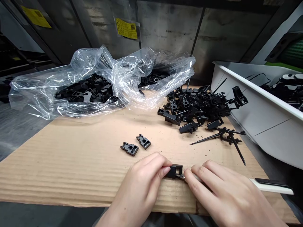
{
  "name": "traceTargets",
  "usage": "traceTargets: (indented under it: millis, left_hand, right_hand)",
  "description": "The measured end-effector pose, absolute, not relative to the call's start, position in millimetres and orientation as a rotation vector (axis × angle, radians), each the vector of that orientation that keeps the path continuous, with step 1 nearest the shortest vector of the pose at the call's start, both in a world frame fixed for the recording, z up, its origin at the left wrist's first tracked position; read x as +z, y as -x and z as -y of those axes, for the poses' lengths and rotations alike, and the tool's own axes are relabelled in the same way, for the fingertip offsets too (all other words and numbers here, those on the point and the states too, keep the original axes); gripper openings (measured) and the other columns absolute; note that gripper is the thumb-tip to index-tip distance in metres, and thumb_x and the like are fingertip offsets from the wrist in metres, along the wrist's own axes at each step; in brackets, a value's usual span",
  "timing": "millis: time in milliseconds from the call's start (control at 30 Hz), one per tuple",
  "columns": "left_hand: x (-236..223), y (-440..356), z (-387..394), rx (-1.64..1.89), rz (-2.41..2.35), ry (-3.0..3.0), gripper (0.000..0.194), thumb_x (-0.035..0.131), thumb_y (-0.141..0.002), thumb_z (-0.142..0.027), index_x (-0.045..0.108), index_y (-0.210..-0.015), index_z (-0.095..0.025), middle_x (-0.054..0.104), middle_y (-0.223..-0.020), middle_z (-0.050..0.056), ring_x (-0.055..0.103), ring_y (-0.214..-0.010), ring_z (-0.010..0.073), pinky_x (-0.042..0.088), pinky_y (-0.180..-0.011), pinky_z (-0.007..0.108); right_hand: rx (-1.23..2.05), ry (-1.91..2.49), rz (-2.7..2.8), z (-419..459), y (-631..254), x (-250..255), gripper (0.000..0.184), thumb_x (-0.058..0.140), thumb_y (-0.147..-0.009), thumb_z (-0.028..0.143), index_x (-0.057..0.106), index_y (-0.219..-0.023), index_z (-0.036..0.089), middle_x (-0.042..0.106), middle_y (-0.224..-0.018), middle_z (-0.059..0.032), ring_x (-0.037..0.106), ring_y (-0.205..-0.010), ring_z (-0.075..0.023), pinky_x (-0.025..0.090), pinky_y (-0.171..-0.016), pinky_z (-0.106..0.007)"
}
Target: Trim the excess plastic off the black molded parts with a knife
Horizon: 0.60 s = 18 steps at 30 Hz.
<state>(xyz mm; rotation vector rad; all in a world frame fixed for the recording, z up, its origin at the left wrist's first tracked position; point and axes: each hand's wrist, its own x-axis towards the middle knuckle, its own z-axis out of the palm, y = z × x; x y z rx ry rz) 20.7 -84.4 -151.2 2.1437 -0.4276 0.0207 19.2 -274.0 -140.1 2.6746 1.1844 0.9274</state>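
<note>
My left hand [144,176] pinches a small black plastic clip [174,171] against the corrugated cardboard sheet [71,164] near its front edge. My right hand [220,186] is closed round a white-handled knife [272,186]; its tip touches the clip's right side. Two separate black clips [136,145] lie on the cardboard just beyond my left hand.
A pile of black plastic clips and sprue pieces [201,108] lies at the right back of the cardboard. A crumpled clear plastic bag [106,82] with more black parts sits at the back left. A white bin [265,104] holding black parts stands at the right.
</note>
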Motion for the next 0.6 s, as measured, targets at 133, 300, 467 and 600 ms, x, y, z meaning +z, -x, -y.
traceTargets:
  millis: [133,300,467,600]
  left_hand:
    - [-151.8,-20.4,83.5,0.023,0.444,-2.156,0.016,0.035,-0.087,-0.016,0.047,-0.076,-0.014,0.05,-0.075,-0.001,0.046,-0.071,0.007,0.034,-0.063,0.017]
    - [-150.6,-20.0,82.4,0.015,0.444,-2.154,0.016,0.036,-0.086,-0.016,0.047,-0.075,-0.013,0.051,-0.075,-0.001,0.047,-0.071,0.0072,0.034,-0.064,0.017]
    - [-152.7,-19.7,81.2,-0.007,0.438,-2.136,0.016,0.035,-0.087,-0.018,0.047,-0.078,-0.014,0.05,-0.077,-0.001,0.047,-0.073,0.0069,0.034,-0.065,0.017]
    - [-151.8,-20.3,82.8,-0.017,0.413,-2.165,0.017,0.035,-0.088,-0.019,0.047,-0.076,-0.014,0.051,-0.076,-0.001,0.047,-0.072,0.0071,0.033,-0.063,0.017]
  right_hand:
    - [0.877,-2.667,-1.196,272.0,-20.3,-139.1,0.027,0.03,-0.083,0.016,0.056,-0.087,0.01,0.046,-0.06,-0.0083,0.044,-0.061,-0.0116,0.036,-0.054,-0.019]
    - [0.659,-2.698,-1.329,271.0,-26.3,-130.7,0.024,0.035,-0.073,0.008,0.055,-0.086,0.012,0.048,-0.069,-0.0051,0.045,-0.063,-0.0133,0.035,-0.05,-0.023]
    - [0.569,-2.88,-1.293,286.1,-27.0,-131.9,0.016,0.04,-0.08,0.016,0.052,-0.089,0.018,0.051,-0.077,-0.0009,0.046,-0.067,-0.0124,0.039,-0.054,-0.024]
    - [0.599,-3.061,-1.292,293.0,-22.1,-142.6,0.019,0.035,-0.086,0.018,0.05,-0.098,0.02,0.054,-0.087,0.0014,0.049,-0.079,-0.0085,0.041,-0.07,-0.019]
